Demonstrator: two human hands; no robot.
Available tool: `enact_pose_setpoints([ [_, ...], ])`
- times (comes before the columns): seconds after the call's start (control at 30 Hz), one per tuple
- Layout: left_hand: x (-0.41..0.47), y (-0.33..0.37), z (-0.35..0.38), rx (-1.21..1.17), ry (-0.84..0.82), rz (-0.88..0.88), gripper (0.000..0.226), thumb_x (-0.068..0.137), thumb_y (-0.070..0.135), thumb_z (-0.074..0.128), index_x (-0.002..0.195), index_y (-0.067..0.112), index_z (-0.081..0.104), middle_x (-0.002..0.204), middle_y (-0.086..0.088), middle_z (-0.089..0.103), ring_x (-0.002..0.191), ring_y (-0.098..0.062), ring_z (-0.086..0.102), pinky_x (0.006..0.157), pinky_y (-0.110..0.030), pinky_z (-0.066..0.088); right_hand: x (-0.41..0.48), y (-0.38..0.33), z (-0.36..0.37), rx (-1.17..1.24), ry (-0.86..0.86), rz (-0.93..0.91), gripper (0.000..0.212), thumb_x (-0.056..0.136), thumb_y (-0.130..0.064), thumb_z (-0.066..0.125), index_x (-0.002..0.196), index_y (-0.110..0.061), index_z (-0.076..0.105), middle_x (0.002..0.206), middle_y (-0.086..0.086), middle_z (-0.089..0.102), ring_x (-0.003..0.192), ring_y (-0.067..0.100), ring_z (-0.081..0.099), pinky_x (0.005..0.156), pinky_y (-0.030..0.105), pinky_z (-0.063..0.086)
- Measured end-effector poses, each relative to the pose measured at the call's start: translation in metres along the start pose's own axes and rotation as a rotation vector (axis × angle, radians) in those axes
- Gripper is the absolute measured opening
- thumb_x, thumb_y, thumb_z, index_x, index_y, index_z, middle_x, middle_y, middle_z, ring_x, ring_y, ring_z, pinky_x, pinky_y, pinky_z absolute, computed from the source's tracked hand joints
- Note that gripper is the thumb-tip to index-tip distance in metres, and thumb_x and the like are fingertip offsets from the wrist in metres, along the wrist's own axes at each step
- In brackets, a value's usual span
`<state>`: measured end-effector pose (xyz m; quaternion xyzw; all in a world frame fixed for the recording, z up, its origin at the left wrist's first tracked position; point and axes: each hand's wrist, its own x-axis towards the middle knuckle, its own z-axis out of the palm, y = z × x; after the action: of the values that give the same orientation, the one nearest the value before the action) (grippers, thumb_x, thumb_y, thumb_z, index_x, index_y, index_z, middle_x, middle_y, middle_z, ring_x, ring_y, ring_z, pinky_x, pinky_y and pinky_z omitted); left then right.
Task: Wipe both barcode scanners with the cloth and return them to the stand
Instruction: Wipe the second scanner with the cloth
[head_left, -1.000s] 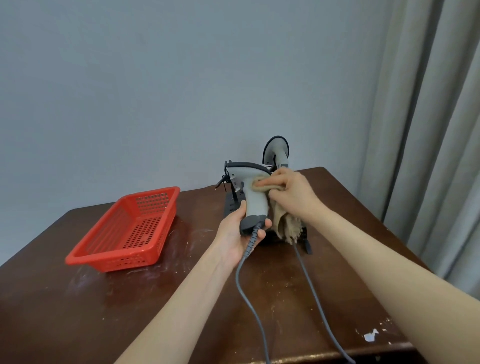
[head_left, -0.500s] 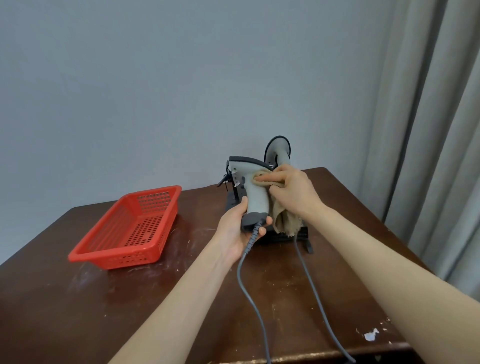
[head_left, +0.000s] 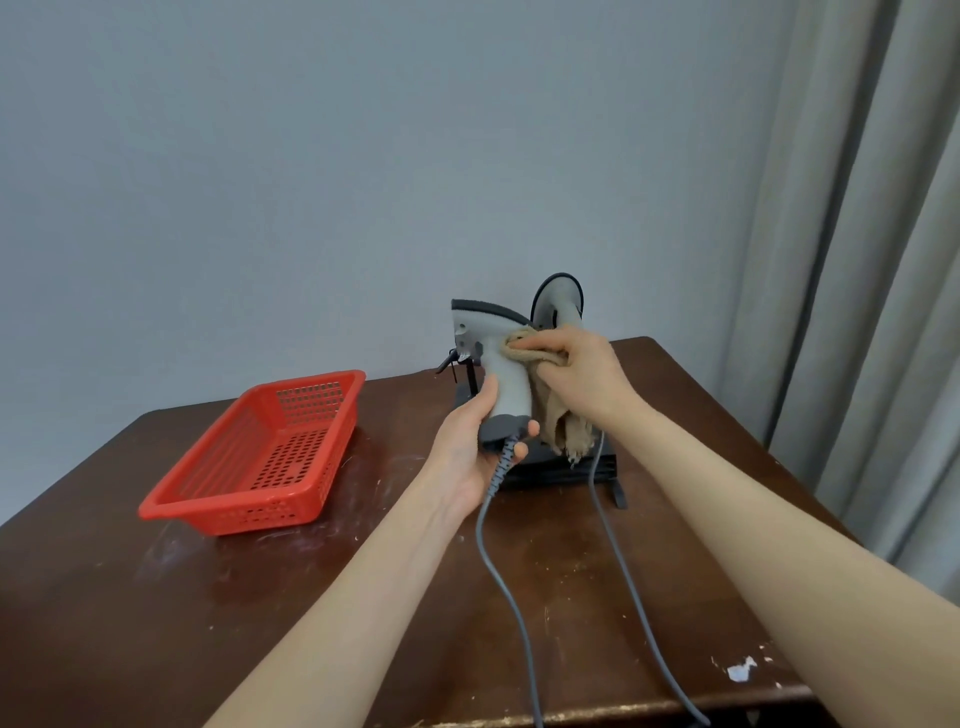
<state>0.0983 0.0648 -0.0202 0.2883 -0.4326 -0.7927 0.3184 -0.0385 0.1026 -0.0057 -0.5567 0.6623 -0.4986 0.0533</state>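
Observation:
My left hand (head_left: 475, 452) grips the handle base of a grey barcode scanner (head_left: 493, 358), held upright above the table with its head pointing left. My right hand (head_left: 582, 374) presses a tan cloth (head_left: 558, 415) against the scanner's right side, below the head; the cloth's loose end hangs down. Behind my right hand a second grey scanner (head_left: 558, 304) sits in the black stand (head_left: 566, 470), mostly hidden. A grey cable runs from each scanner toward the table's front edge.
A red perforated plastic basket (head_left: 260, 457) stands at the left of the dark wooden table (head_left: 156, 623). Two grey cables (head_left: 613, 561) trail over the table's near right part. Grey curtains (head_left: 857, 260) hang at the right, a plain wall behind.
The held scanner has risen a little and its head has tilted more upright. My right hand with the cloth has slid up along the scanner's side, toward its head.

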Motion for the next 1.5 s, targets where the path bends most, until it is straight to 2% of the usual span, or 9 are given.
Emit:
enact_pose_setpoints([
  [0.07,0.003,0.0,-0.005,-0.081,0.016,-0.013,0.033,0.093,0.037,0.055,0.1,0.005,0.063,0.082,-0.012,0.063,0.055,-0.02,0.06,0.037,-0.019,0.044,-0.014,-0.006,-0.003,0.133,-0.102,-0.01,0.039,0.079,0.005,0.055,0.094,-0.026,0.074,0.097,-0.015,0.064,0.097,0.001,0.058,0.086,0.007,0.041],
  [0.2,0.006,-0.005,-0.013,-0.086,0.009,-0.052,0.037,0.093,0.04,0.051,0.098,0.005,0.063,0.077,-0.01,0.066,0.058,-0.021,0.059,0.037,-0.02,0.044,-0.023,-0.012,-0.004,0.152,-0.326,-0.001,0.026,0.075,-0.003,0.063,0.075,-0.024,0.077,0.086,0.002,0.064,0.076,0.01,0.063,0.082,0.031,0.052],
  [0.37,0.004,-0.001,-0.007,-0.071,-0.038,-0.061,0.036,0.096,0.036,0.049,0.11,0.005,0.059,0.083,-0.012,0.067,0.061,-0.022,0.067,0.039,-0.021,0.046,-0.004,-0.009,-0.004,-0.023,-0.033,-0.041,0.041,0.078,-0.004,0.054,0.092,-0.038,0.072,0.101,-0.015,0.064,0.098,0.002,0.055,0.092,0.025,0.044],
  [0.5,0.008,0.0,-0.013,0.001,0.005,-0.036,0.034,0.099,0.034,0.043,0.105,0.005,0.06,0.081,-0.01,0.069,0.068,-0.021,0.064,0.045,-0.024,0.051,-0.014,-0.018,-0.014,0.053,-0.399,0.074,0.039,0.074,-0.004,0.059,0.057,-0.036,0.07,0.075,-0.017,0.065,0.082,0.004,0.06,0.082,0.027,0.049],
  [0.63,0.008,0.004,-0.017,-0.095,-0.005,-0.024,0.039,0.102,0.032,0.037,0.121,0.002,0.053,0.089,-0.006,0.072,0.067,-0.015,0.064,0.05,-0.026,0.054,-0.013,-0.011,-0.019,-0.2,-0.115,0.156,0.023,0.074,-0.022,0.059,0.062,-0.038,0.07,0.087,-0.022,0.069,0.091,0.008,0.06,0.078,0.029,0.049],
  [0.93,-0.001,0.006,-0.009,-0.2,-0.223,-0.07,0.055,0.083,0.051,0.05,0.115,0.007,0.053,0.066,0.0,0.055,0.039,-0.008,0.046,0.029,-0.016,0.035,-0.008,-0.003,-0.003,0.731,0.159,0.664,0.021,0.09,-0.004,0.05,0.108,-0.01,0.059,0.085,0.008,0.061,0.076,0.02,0.058,0.066,0.032,0.051],
  [1.1,-0.006,0.015,-0.004,-0.176,-0.344,-0.052,0.04,0.077,0.031,0.055,0.111,0.01,0.06,0.071,0.004,0.056,0.037,-0.005,0.044,0.034,-0.017,0.041,-0.003,-0.008,-0.004,0.873,0.158,0.734,0.022,0.09,-0.002,0.05,0.11,-0.007,0.058,0.09,0.014,0.063,0.089,0.029,0.061,0.088,0.043,0.051],
  [1.33,-0.004,0.019,-0.011,-0.116,-0.374,-0.069,0.053,0.078,0.028,0.044,0.124,0.004,0.055,0.074,0.0,0.058,0.052,-0.009,0.05,0.051,-0.024,0.052,0.005,-0.021,-0.015,1.145,0.097,0.85,0.027,0.087,-0.017,0.054,0.108,-0.002,0.062,0.094,0.018,0.066,0.079,0.03,0.064,0.068,0.038,0.053],
  [1.5,-0.006,0.029,-0.004,0.057,-0.21,0.003,0.034,0.094,0.025,0.043,0.118,0.004,0.054,0.094,-0.012,0.071,0.049,-0.014,0.049,0.05,-0.027,0.05,0.005,-0.023,-0.014,1.123,0.094,0.772,0.022,0.088,-0.018,0.057,0.104,-0.004,0.064,0.098,0.018,0.068,0.085,0.032,0.065,0.078,0.042,0.054],
])
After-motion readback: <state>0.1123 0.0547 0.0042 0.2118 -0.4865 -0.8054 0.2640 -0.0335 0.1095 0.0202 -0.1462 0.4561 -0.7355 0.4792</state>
